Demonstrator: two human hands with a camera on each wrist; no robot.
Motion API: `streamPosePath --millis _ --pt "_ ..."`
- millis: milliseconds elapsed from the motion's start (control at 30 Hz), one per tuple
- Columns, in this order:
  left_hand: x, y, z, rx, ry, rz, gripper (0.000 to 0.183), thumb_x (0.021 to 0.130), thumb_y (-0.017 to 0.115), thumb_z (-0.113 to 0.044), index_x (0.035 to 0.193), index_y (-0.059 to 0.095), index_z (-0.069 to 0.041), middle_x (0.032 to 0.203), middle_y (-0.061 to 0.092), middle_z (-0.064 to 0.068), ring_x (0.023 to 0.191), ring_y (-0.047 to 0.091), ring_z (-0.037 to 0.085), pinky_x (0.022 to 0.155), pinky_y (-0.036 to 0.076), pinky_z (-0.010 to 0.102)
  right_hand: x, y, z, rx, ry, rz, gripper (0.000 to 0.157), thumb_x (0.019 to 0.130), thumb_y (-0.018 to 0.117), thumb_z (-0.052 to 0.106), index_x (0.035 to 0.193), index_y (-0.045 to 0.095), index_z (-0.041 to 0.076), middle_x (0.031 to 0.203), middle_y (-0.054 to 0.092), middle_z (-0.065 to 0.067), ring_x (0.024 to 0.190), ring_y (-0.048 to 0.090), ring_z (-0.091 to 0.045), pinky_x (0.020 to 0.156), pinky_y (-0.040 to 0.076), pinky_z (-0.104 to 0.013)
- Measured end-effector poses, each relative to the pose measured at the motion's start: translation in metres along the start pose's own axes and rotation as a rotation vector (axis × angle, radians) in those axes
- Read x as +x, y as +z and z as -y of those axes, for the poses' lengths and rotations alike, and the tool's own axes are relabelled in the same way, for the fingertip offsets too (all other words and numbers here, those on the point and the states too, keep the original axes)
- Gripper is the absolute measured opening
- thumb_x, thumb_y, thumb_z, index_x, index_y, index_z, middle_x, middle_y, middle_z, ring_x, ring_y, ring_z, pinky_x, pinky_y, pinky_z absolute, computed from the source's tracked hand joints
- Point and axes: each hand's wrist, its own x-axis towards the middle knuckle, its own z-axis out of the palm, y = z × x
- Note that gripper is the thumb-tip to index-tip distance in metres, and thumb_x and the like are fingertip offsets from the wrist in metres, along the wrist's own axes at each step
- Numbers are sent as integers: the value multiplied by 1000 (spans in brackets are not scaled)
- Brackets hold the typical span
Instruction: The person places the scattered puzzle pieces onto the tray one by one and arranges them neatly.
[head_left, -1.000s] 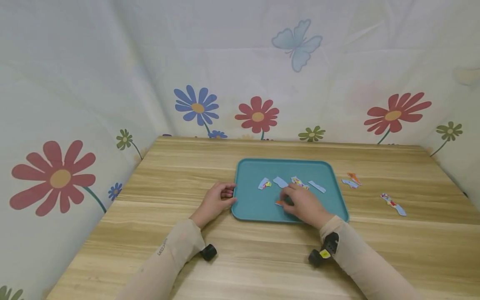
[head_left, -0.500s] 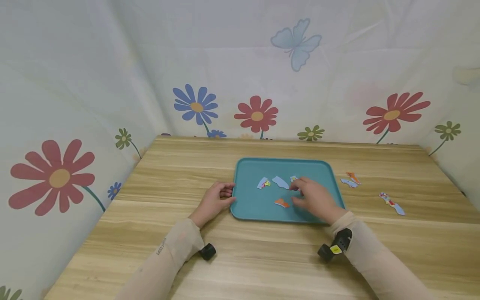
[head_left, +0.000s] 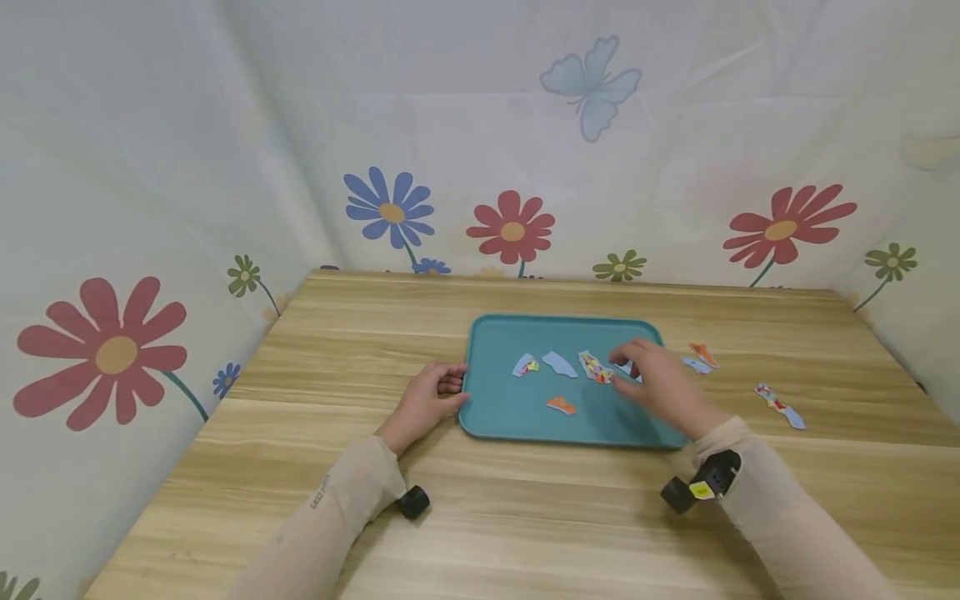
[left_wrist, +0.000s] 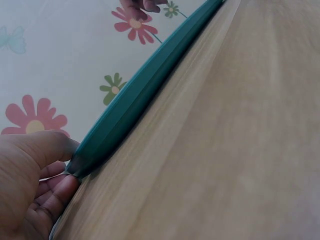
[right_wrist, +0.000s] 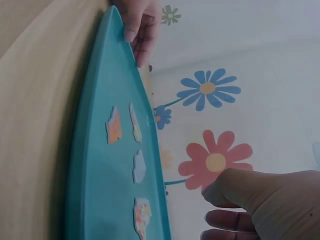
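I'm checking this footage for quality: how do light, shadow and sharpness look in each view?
Head: soft light, a shadow on the tray below the right hand; left wrist: dim, the wooden table blurry; right wrist: dim and hazy, detail on the orange piece soft.

The right hand (right_wrist: pixel 270 205) shows at lower right, before a flowered wall (right_wrist: pixel 275 125). On the tray (right_wrist: pixel 107 190) lie an orange scrap (right_wrist: pixel 114 127), a narrow scrap (right_wrist: pixel 135 123), a pale scrap (right_wrist: pixel 139 167) and a speckled scrap (right_wrist: pixel 142 216); the left hand (right_wrist: pixel 142 25) touches the tray's far end.
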Motion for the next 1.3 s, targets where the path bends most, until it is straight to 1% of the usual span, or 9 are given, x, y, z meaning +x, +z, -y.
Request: streamPosePath --millis 267,400,600,967,1167,1300 --pt "0 0 2 0 3 -4 44 85 69 0 127 56 5 121 53 19 106 60 28 93 56 27 -7 -17 -9 -7 105 26 24 85 69 9 106 65 -2 100 63 -17 81 59 -27 62 48 -29" --pt "1 0 3 2 -1 -2 44 85 69 0 127 56 5 121 53 19 106 60 27 93 56 27 -13 -22 -18 -11 114 20 24 84 69 8 106 65 -3 98 62 -19 80 59 -27 61 49 -29" --pt "2 0 4 3 7 1 44 85 69 0 127 55 6 122 53 20 106 60 28 93 56 27 -22 -31 -32 -17 137 23 26 85 68 8 108 64 -5 100 62 -20 81 58 -27 62 49 -29" --pt "3 2 6 2 16 -7 44 84 69 1 126 56 6 120 54 20 105 60 28 91 56 25 -35 -46 -55 -66 163 -5 26 83 68 5 105 64 -7 98 62 -23 76 59 -26 59 48 -28" --pt "3 3 6 -7 28 -8 44 84 69 2 126 56 8 120 54 21 104 60 29 92 56 27 -45 -52 -67 -85 187 17 26 83 69 7 104 63 -7 100 60 -24 75 57 -26 57 46 -26" --pt "3 2 5 8 15 -7 44 85 69 -1 127 56 5 120 54 19 105 61 27 92 56 26 -50 -55 -75 -110 209 33 28 84 69 9 106 63 -6 99 59 -23 76 59 -28 56 46 -28"
